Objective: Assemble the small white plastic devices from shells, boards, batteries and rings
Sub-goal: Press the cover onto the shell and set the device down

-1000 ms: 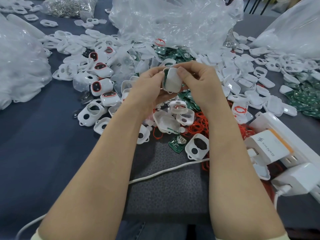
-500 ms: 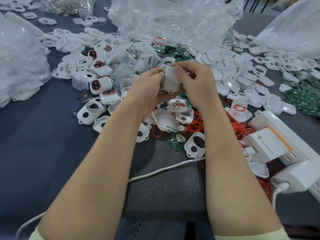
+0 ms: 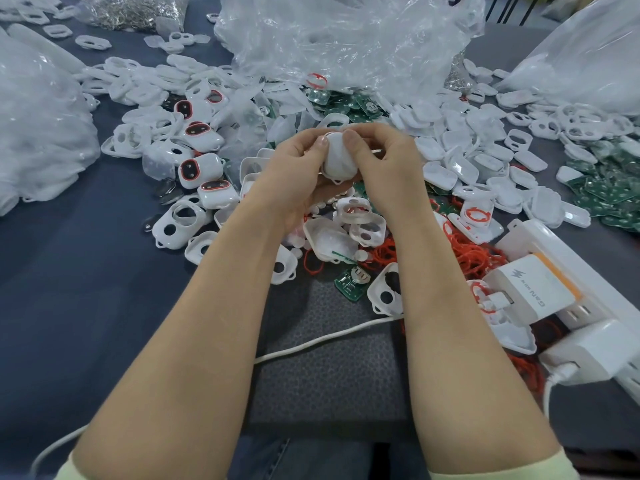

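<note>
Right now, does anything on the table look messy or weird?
Yes: red rings lie in a tangled heap around the white power strip, and one green board lies alone, away from the board piles.

White boxy plastic charger with orange edge (image 3: 533, 289): grey lightning-bolt sign, "GaN"
Smaller print beside: unreadable

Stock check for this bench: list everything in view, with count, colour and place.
held device: one, white, between both hands
finished devices: about five, white, red-ringed windows, left of hands
empty shells: many, white, across table
boards: many, green, behind hands, far right, one by grey mat
rings: heap, red, beside right forearm
bags: three, clear, left, back, right
power strip: one, white, right edge
cable: one, white, over mat
left hand: one, grips held device
right hand: one, grips held device
</note>
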Demonstrator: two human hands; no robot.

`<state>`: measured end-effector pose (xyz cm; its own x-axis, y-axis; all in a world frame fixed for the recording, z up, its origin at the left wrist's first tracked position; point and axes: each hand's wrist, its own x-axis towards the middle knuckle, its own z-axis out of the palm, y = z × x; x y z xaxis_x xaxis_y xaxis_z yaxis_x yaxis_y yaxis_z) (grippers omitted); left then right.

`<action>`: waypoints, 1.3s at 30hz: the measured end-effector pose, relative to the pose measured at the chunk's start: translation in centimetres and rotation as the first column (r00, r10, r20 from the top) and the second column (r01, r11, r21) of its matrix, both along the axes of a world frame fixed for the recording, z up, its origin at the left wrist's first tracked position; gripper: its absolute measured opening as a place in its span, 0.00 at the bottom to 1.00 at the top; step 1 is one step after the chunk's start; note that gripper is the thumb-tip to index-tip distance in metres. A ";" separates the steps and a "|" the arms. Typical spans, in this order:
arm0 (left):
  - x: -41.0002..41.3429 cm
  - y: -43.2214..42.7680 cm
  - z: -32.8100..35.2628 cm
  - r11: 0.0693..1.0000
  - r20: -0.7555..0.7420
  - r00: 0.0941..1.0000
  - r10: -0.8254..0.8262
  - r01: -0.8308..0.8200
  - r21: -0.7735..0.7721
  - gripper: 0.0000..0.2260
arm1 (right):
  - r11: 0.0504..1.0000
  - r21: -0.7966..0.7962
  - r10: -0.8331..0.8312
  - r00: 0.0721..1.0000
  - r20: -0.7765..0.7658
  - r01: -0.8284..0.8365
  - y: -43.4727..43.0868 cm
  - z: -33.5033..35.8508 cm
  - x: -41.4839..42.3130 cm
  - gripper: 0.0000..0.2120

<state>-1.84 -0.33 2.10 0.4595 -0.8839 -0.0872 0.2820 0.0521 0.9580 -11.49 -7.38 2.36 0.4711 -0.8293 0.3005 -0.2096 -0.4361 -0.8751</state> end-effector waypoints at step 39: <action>-0.4 0.0 -0.1 0.979 -0.106 0.994 0.031 -0.051 -0.199 0.14 | 0.840 0.423 0.231 0.930 0.286 -0.339 -0.3 -0.6 0.0 0.10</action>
